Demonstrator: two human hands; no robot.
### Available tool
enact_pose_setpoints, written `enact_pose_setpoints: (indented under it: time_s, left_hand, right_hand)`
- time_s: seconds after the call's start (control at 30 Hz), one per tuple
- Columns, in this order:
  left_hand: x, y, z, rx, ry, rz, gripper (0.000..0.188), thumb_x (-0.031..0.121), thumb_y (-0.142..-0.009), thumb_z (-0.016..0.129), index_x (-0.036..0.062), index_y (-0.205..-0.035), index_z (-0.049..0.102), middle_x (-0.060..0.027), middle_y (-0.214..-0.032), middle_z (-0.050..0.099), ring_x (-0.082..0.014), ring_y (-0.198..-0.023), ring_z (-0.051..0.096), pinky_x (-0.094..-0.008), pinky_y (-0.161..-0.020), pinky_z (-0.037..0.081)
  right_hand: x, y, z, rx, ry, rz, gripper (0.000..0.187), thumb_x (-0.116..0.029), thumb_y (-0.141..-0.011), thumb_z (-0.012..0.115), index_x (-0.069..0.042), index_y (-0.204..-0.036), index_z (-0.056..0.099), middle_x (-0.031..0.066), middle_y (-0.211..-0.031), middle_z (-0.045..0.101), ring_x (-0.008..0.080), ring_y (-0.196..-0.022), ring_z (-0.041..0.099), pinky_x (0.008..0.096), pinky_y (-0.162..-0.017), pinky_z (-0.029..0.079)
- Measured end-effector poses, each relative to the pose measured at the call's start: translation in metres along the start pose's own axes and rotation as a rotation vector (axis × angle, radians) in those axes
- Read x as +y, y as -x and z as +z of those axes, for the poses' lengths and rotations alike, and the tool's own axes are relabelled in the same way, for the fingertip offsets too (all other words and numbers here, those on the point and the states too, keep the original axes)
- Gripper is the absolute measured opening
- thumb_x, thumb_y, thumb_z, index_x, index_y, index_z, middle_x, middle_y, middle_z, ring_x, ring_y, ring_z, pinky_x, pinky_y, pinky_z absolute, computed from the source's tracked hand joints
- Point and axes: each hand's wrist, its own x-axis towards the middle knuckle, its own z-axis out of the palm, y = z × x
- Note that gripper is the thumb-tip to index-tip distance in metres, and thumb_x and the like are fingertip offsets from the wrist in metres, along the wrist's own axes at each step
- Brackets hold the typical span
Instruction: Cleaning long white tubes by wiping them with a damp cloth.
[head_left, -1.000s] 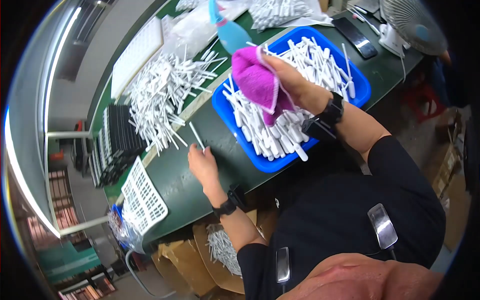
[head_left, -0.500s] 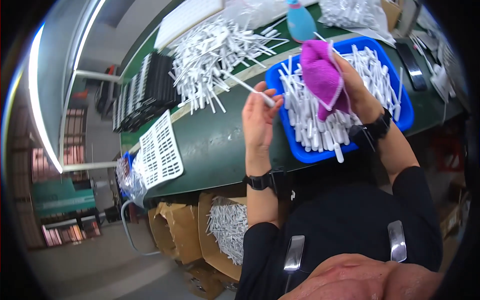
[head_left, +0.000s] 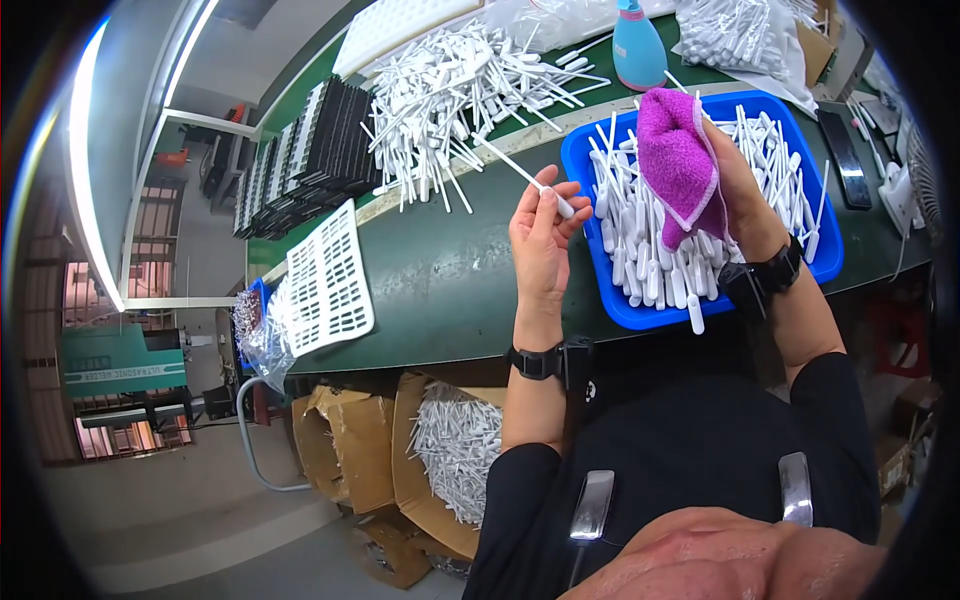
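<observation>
A slim white plastic stick with a thicker handle end (head_left: 521,172) is pinched in the fingers of my left hand (head_left: 542,235), its thin end pointing up and left. My right hand (head_left: 745,195) grips a purple cloth (head_left: 675,165) folded into a bunch. Past the cloth's top pokes a thin white tip; whether the cloth wraps a stick cannot be seen. Beneath the cloth stands a blue tray (head_left: 655,318) heaped with similar white sticks (head_left: 640,260). Another big heap of white sticks (head_left: 450,85) lies farther left on the green table (head_left: 440,265).
Stacked black trays (head_left: 310,150) stand at the left, beside a white slotted panel (head_left: 325,285). A blue spray bottle (head_left: 638,50) is behind the tray, near bagged white sticks (head_left: 745,40). A black phone-like slab (head_left: 845,160) lies right. Below the table, a carton (head_left: 410,470) holds white pieces.
The whole view has shifted slightly, so the table and hands appear farther right. Both hands keep their holds, and the stick and cloth stay in nearly the same places over the table.
</observation>
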Motion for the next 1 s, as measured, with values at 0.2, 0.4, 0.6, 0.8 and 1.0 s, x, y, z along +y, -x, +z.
enact_pose_setpoints:
  time_s: [0.2,0.4,0.6,0.8,1.0]
  left_hand:
    - [-0.001,0.0,-0.005,-0.016,-0.023,-0.002,0.032,0.014,-0.092,0.047,-0.004,-0.119,0.044,-0.0137,-0.094,0.061,-0.0165,-0.076,0.062,-0.0271,-0.066,0.055]
    - [0.003,0.002,0.01,-0.034,-0.09,0.042,0.033,0.015,-0.092,0.048,-0.0049,-0.117,0.044,-0.0156,-0.095,0.061,-0.0177,-0.074,0.063,-0.0258,-0.055,0.055]
    - [0.003,-0.002,0.055,-0.179,-0.277,-0.018,0.024,0.016,-0.093,0.047,-0.0013,-0.109,0.049,-0.0124,-0.086,0.063,-0.0155,-0.062,0.061,-0.0236,-0.045,0.049]
    - [-0.034,0.008,0.088,-0.301,-1.112,0.435,0.021,0.024,-0.094,0.045,0.004,-0.097,0.052,-0.0036,-0.064,0.057,-0.0103,-0.047,0.052,-0.0204,-0.038,0.037]
    - [-0.023,0.033,0.091,-0.455,0.143,-0.668,0.03,0.032,-0.095,0.041,0.0039,-0.092,0.051,0.0014,-0.058,0.046,-0.0063,-0.041,0.039,-0.0183,-0.036,0.031]
  right_hand:
    - [0.001,0.0,0.001,-0.007,-0.022,-0.03,0.044,-0.041,-0.093,0.04,-0.004,-0.113,0.053,0.0076,-0.096,0.063,0.0142,-0.078,0.063,0.0266,-0.065,0.052]
    - [0.007,-0.023,-0.01,0.04,-0.25,-0.154,0.043,-0.037,-0.095,0.036,-0.003,-0.117,0.05,0.0091,-0.103,0.061,0.0168,-0.088,0.061,0.0319,-0.076,0.051]
    - [0.018,-0.018,-0.005,-0.029,-0.296,-0.17,0.039,-0.034,-0.095,0.036,-0.004,-0.115,0.051,0.0078,-0.105,0.059,0.017,-0.092,0.059,0.0338,-0.085,0.046]
    - [0.017,-0.012,-0.001,0.02,0.034,-0.364,0.03,-0.028,-0.094,0.041,-0.003,-0.106,0.051,0.0066,-0.09,0.059,0.014,-0.081,0.059,0.0271,-0.073,0.049]
    - [-0.003,-0.012,-0.033,-0.178,-0.305,-0.299,0.031,-0.03,-0.094,0.041,-0.003,-0.102,0.053,0.0061,-0.088,0.059,0.0132,-0.076,0.059,0.0258,-0.065,0.05]
